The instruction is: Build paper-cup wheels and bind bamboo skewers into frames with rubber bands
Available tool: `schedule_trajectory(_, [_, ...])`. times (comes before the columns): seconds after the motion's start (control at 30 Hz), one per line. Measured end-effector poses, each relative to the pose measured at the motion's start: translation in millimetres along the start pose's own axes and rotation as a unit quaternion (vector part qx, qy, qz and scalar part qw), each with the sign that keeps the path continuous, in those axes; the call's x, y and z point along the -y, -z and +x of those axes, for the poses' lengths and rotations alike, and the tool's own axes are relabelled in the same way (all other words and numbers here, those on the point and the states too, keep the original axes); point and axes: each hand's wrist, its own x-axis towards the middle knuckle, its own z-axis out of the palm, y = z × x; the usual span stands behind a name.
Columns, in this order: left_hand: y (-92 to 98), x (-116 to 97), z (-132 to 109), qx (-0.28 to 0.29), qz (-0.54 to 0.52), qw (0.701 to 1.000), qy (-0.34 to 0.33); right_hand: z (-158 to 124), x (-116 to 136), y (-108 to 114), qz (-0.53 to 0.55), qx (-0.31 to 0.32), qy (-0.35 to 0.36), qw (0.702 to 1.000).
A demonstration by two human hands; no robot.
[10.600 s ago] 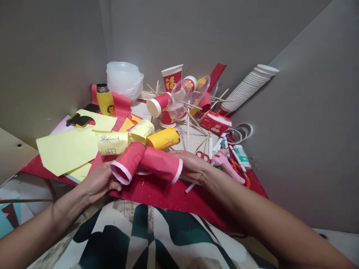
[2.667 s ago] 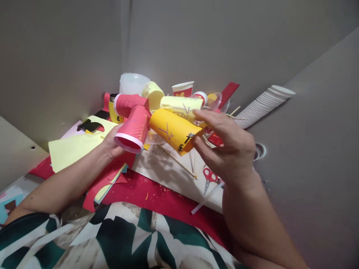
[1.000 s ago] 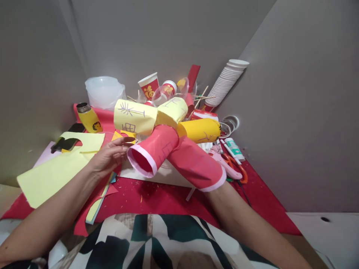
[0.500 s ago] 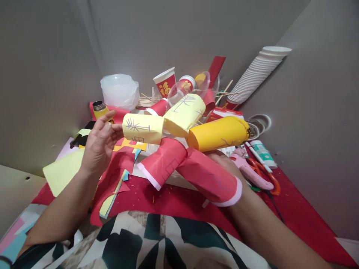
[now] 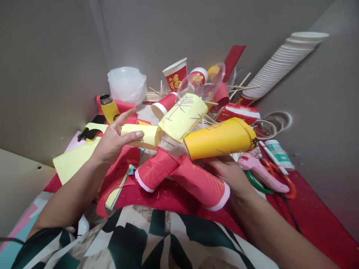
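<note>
Yellow paper sheet (image 5: pixel 71 164) lies flat at far left, a yellow bottle (image 5: pixel 110 110) standing behind it. Left hand (image 5: pixel 113 142) is spread, fingers extended, thumb resting on the pale yellow cup (image 5: pixel 146 134); nothing is clasped. That cup is one arm of the cup wheel (image 5: pixel 182 149), held above the red table covering (image 5: pixel 314 224) at centre. Right hand (image 5: pixel 228 172) reaches under the orange cup (image 5: pixel 221 138), beside a red cup (image 5: pixel 202 183); fingers hidden, grip indeterminable. Pink glue gun (image 5: pixel 260 172) lies just right.
</note>
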Motion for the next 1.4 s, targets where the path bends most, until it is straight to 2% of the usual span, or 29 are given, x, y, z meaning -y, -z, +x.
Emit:
schedule_trajectory(0.1, [-1.1, -7.2, 1.8, 0.014, -0.019, 0.999, 0.048, -1.1, 4.0, -1.8, -0.013, 0.002, -0.002, 1.000])
schedule_trajectory(0.23, [-2.6, -15.3, 3.2, 0.018, -0.018, 0.998, 0.065, -2.0, -0.6, -1.3, 0.023, -0.001, -0.009, 1.000])
schedule_trajectory(0.43, [-2.3, -13.7, 7.3, 0.027, 0.024, 0.998, 0.052, 0.3, -3.4, -0.7, 0.034, 0.034, -0.039, 0.998])
schedule_trajectory(0.6, [-1.2, -11.3, 9.0, 0.027, 0.051, 0.997, 0.049, 2.2, -1.0, -4.0, 0.059, 0.024, -0.076, 0.995])
schedule_trajectory(0.73, [-1.6, -12.3, 5.4, 0.025, 0.038, 0.998, 0.040, 2.5, -1.6, -6.0, 0.072, 0.043, -0.081, 0.993])
schedule_trajectory(0.87, [-5.0, -12.9, 0.9, 0.021, 0.012, 0.997, 0.068, 2.5, 0.1, -6.4, 0.071, 0.039, -0.109, 0.991])
schedule_trajectory(1.1, [-5.7, -12.5, 0.2, 0.015, 0.020, 0.996, 0.084, 2.1, 4.9, -7.9, 0.006, 0.015, -0.076, 0.997])
schedule_trajectory(1.27, [-8.0, -16.1, -1.1, 0.012, 0.001, 0.996, 0.086, 1.9, 3.3, -10.2, 0.057, 0.028, -0.115, 0.991])
schedule_trajectory(1.4, [-7.3, -12.5, -1.2, 0.010, 0.018, 0.996, 0.083, 1.7, 2.1, -11.1, 0.075, 0.032, -0.114, 0.990])
